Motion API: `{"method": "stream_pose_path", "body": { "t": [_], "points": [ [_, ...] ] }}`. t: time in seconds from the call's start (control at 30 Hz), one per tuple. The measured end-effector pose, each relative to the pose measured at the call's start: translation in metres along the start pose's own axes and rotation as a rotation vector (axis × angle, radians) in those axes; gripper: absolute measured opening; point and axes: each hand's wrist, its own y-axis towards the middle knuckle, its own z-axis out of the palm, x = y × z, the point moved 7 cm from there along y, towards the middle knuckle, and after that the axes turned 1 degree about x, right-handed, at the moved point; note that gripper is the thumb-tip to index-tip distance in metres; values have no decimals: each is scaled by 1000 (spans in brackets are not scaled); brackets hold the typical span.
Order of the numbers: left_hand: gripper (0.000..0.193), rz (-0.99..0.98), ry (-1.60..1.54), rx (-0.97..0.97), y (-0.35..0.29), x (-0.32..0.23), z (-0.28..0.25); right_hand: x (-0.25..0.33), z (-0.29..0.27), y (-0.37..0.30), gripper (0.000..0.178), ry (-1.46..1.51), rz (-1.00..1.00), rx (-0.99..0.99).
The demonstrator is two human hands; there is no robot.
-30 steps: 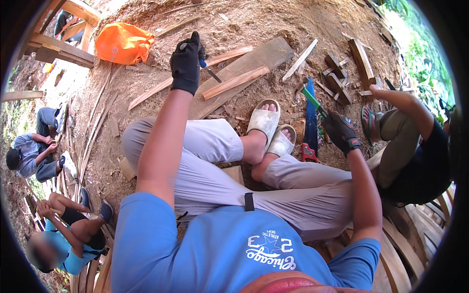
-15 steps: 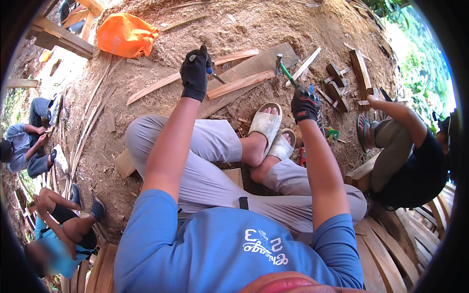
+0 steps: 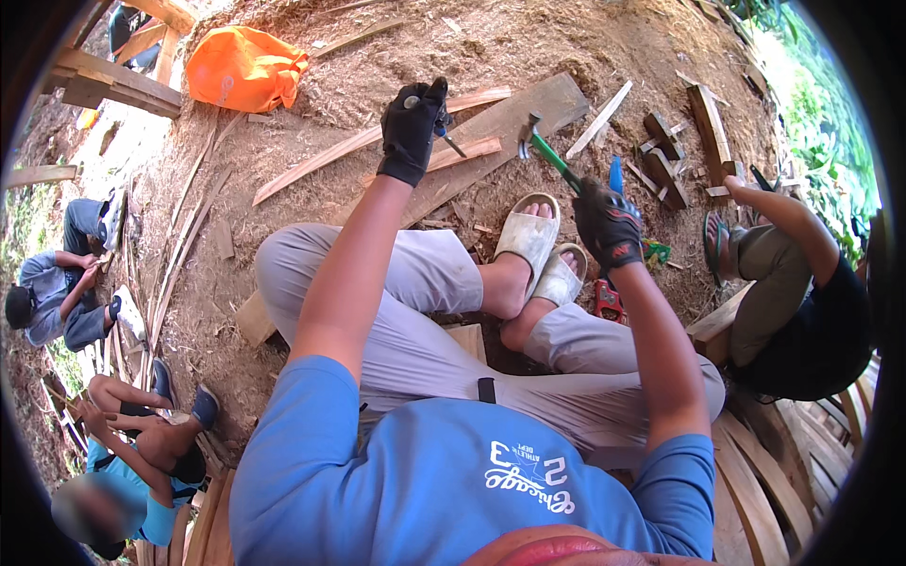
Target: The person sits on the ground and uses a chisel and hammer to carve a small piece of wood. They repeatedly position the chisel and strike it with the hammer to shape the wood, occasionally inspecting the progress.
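Note:
My left hand (image 3: 411, 132), in a black glove, is closed round a blue-handled chisel (image 3: 454, 144). The narrow metal end slants down to the right, over a pale wood strip (image 3: 477, 154) on a wide plank (image 3: 543, 111); whether it touches the wood is unclear. In a matching black glove, my right hand (image 3: 606, 223) is wrapped round the green handle of a claw hammer (image 3: 552, 158). The hammer's head is up and to the left, apart from the chisel, above the plank. My sandalled feet (image 3: 528, 238) rest crossed just below the plank.
An orange bag (image 3: 245, 69) lies at the far left near a timber frame (image 3: 118, 83). Wood blocks (image 3: 665, 170) lie at right beside a seated person (image 3: 802, 311). Two people (image 3: 57, 297) sit at left by long strips. A red tool (image 3: 609, 300) lies by my feet.
The view has shifted a little. The hammer has swung left, its head now nearer the chisel. My left hand has tilted, still gripping the chisel.

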Motion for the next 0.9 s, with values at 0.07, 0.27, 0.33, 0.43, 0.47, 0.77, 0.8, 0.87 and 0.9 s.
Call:
{"method": "stream_pose_path", "body": {
  "t": [0.07,0.27,0.33,0.43,0.47,0.77,0.8,0.87,0.9],
  "points": [
    [29,-29,71,-13,7,8,5,-21,-16,-34,20,101,18,95],
    [26,97,305,-12,12,14,22,-48,-37,-111,24,378,191,259],
    [23,103,256,14,12,10,32,-46,-26,-115,25,454,268,334],
    [15,153,242,113,10,-2,51,-52,-12,-107,29,323,111,181],
    [13,160,190,150,11,2,52,-53,-3,-102,30,344,124,202],
    [28,316,553,206,-10,9,62,-60,48,-105,33,455,171,372],
    [29,347,609,218,-14,3,64,-62,53,-108,33,493,186,376],
    [29,413,717,238,-20,-7,68,-65,57,-110,32,511,172,361],
    [29,373,653,257,-18,-5,66,-66,58,-111,32,517,163,352]
  ]
}}
